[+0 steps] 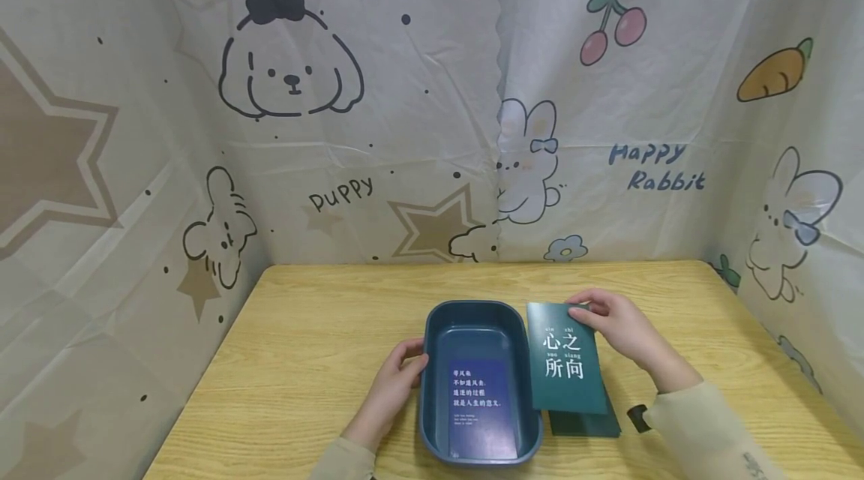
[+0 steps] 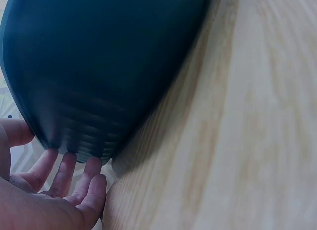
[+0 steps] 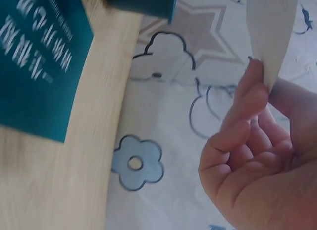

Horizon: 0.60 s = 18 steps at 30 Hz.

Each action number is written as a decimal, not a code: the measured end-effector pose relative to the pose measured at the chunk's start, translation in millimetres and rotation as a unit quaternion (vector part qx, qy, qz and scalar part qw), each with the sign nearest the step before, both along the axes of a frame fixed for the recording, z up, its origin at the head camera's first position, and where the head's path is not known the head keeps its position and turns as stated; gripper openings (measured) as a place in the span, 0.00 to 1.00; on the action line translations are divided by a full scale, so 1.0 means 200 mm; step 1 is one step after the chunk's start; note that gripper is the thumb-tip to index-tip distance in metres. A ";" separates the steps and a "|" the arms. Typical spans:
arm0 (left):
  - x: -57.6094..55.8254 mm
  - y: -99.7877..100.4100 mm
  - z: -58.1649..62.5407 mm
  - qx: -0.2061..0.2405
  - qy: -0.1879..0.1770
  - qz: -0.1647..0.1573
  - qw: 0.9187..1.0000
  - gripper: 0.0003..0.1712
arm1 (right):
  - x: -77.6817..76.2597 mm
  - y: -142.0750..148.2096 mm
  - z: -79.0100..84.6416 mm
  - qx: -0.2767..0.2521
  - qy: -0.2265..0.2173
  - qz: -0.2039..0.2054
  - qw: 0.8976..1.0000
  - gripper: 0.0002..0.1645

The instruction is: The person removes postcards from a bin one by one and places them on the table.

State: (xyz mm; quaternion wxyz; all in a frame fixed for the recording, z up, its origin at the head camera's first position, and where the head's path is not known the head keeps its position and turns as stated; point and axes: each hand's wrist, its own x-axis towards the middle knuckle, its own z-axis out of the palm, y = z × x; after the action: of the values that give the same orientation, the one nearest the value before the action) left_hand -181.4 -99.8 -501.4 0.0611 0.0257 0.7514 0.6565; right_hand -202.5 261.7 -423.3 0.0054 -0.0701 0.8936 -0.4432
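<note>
Tray (image 1: pixel 478 341) in dark teal has a purple card (image 1: pixel 481 409) lying inside, with the left hand (image 1: pixel 397 375) just resting loosely spread fingers against its side. Right hand (image 1: pixel 619 324) is pinching a green card (image 1: pixel 567 394) near its top right corner, beside the tray and over a second green card (image 1: pixel 587 425). Yellowish wood-grain table (image 1: pixel 317 322), cartoon-print fabric (image 1: pixel 432 135) hung around it.
</note>
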 end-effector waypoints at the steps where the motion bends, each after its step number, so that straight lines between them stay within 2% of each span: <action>1: 0.00 0.00 0.00 0.000 0.001 0.000 1.000 0.23 | 0.00 0.01 -0.01 0.003 -0.002 0.004 1.000 0.25; 8: 0.00 0.00 0.00 0.004 0.000 -0.003 1.000 0.24 | -0.01 0.08 -0.07 0.023 -0.025 0.018 0.999 0.23; 18: 0.00 0.00 0.00 0.005 -0.002 -0.002 1.000 0.24 | -0.06 0.11 -0.21 0.042 -0.052 0.022 0.998 0.22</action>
State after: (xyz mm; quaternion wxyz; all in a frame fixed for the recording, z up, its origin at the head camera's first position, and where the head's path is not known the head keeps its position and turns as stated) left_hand -181.8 -99.8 -501.2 0.0640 0.0257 0.7480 0.6601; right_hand -213.7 283.4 -464.3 0.0640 -0.0661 0.9081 -0.4085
